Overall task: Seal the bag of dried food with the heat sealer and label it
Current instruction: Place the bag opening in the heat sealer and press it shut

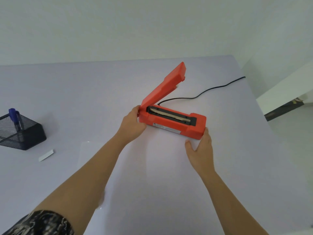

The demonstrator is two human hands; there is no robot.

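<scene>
Evidently setup: the heat sealer [172,122], lid raised, sits at centre; left hand [133,123] clasps its nine-o'clock end, right hand [200,150] rests open against the three-o'clock corner; no bag visible, fetching it is next.

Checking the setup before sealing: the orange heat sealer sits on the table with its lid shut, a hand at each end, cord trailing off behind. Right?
Not quite: the heat sealer has its lid raised, baring the sealing strip. The head view shows it. The left hand and right hand are at its ends, and the cord trails behind.
</scene>
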